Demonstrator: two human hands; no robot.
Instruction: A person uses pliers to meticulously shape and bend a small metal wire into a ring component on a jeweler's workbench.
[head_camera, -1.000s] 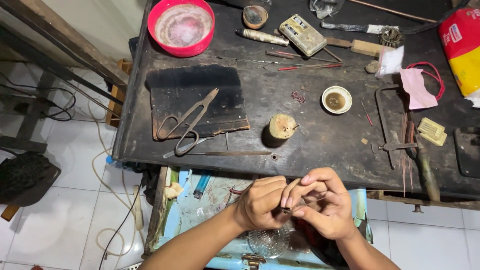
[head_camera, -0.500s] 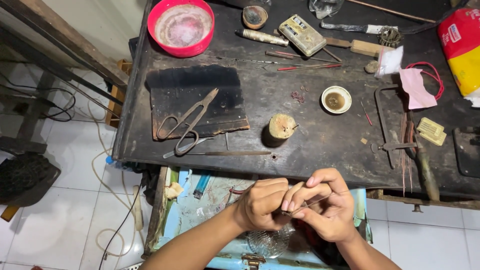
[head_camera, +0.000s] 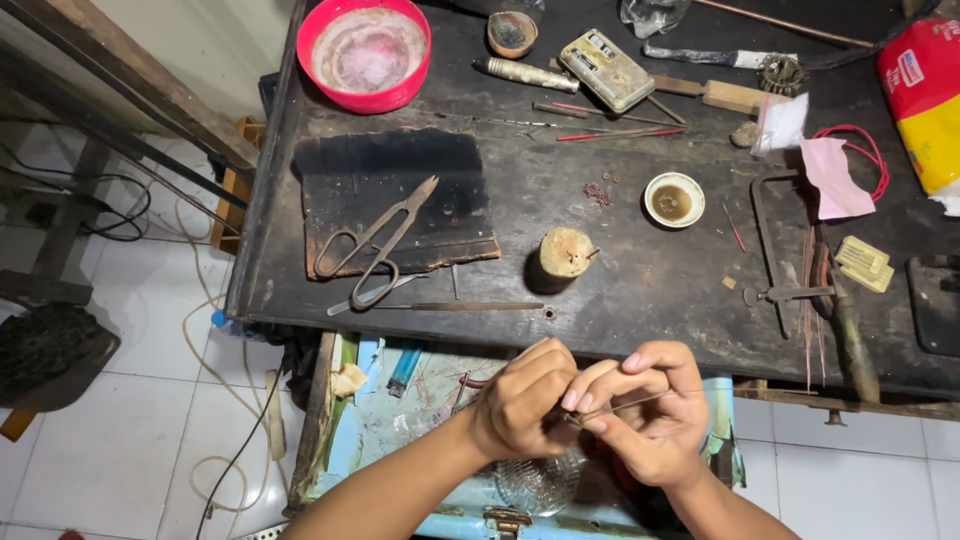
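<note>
I see both hands low in view, below the front edge of the dark workbench (head_camera: 640, 290), over an open light-blue drawer (head_camera: 400, 440). Left hand (head_camera: 520, 405) is clenched, pinching one end of a thin wire (head_camera: 625, 405); right hand (head_camera: 655, 420) has fingers curled, gripping the same wire between thumb and fingertips. The hands touch each other.

Packages: red-and-yellow bag (head_camera: 925, 100) at the far right edge, small clear plastic bag (head_camera: 780, 125) beside it, pink paper scrap (head_camera: 830, 178) below, flat rectangular metal box (head_camera: 607, 70) top centre. Red bowl (head_camera: 365, 52) top left. Old scissors (head_camera: 375, 245) lie on a charred board (head_camera: 395, 195).

Open bench room lies between a wooden stump (head_camera: 565, 252) and the front edge.
</note>
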